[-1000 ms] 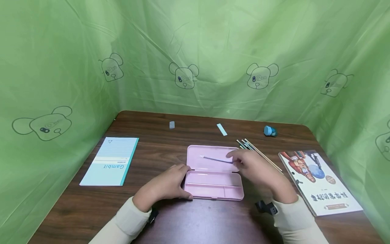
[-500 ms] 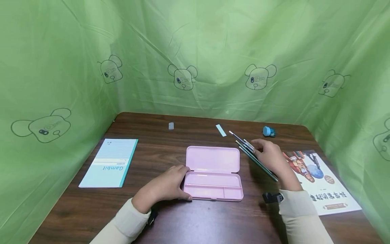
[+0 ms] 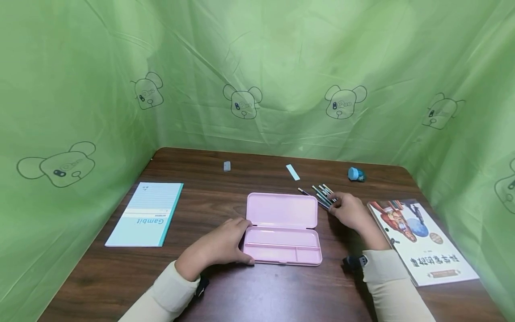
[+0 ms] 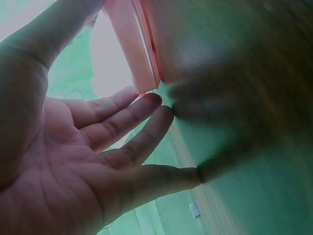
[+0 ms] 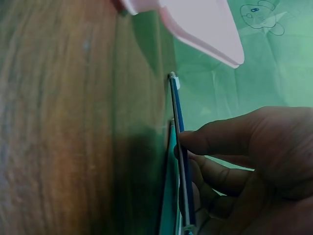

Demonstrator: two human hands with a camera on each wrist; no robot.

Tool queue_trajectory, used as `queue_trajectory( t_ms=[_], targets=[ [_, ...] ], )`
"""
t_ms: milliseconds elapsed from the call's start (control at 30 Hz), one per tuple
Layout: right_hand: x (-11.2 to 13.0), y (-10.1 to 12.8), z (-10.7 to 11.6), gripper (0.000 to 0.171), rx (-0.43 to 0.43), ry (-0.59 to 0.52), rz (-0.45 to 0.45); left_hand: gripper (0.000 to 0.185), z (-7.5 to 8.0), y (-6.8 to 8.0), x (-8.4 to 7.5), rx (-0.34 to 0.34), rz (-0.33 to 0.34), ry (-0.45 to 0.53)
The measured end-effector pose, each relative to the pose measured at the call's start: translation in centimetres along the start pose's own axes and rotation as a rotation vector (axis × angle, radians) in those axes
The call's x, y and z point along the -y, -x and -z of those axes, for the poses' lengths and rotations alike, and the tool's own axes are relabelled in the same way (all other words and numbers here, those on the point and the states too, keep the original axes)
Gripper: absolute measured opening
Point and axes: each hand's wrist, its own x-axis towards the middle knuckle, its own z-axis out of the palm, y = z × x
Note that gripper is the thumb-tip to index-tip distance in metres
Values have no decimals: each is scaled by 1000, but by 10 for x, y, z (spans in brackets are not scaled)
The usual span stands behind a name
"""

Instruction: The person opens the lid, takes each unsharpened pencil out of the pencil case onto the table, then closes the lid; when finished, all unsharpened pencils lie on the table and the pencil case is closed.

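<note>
Nearest: two cream sleeves come in from the bottom edge of the brown wood table (image 3: 273, 295). Left hand (image 3: 219, 246) rests at the near-left corner of the open pink pencil case (image 3: 281, 228), thumb along the front edge, fingers on the tabletop just beside the case; left wrist view shows fingers (image 4: 132, 115) straight & spread, tips at the case corner (image 4: 129, 44), gripping nothing. Case lies flat in mid-table, tray half w/ divider toward the person, lid half beyond it; can't make out anything inside. Right hand (image 3: 351, 212) is just right of the lid, fingers curled over a bunch of pencils (image 3: 322, 195) lying on the table; their far ends fan out toward the back-left, past the lid's far-right corner. Right wrist view: thumb & fingers (image 5: 220, 142) pinch a blue pencil (image 5: 180, 147) w/ others under it, case lid (image 5: 195, 24) beyond. To the right, near the table edge, a picture book (image 3: 422, 241), cover up. To the left, well apart from the case, a light-blue notebook (image 3: 146, 214). Farther back: small grey eraser (image 3: 227, 166), pale blue strip (image 3: 293, 171), blue sharpener (image 3: 356, 174), all apart from each other. Behind & on both sides, green sheet w/ bear outlines (image 3: 257, 67).
</note>
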Motion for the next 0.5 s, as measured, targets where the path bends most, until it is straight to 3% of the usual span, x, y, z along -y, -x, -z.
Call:
queue_trajectory(
  t_ms=[500],
  targets=[
    [-1,0,-1,34,9,1,-6,92,1,0,-1,-1,-3,-11]
  ],
)
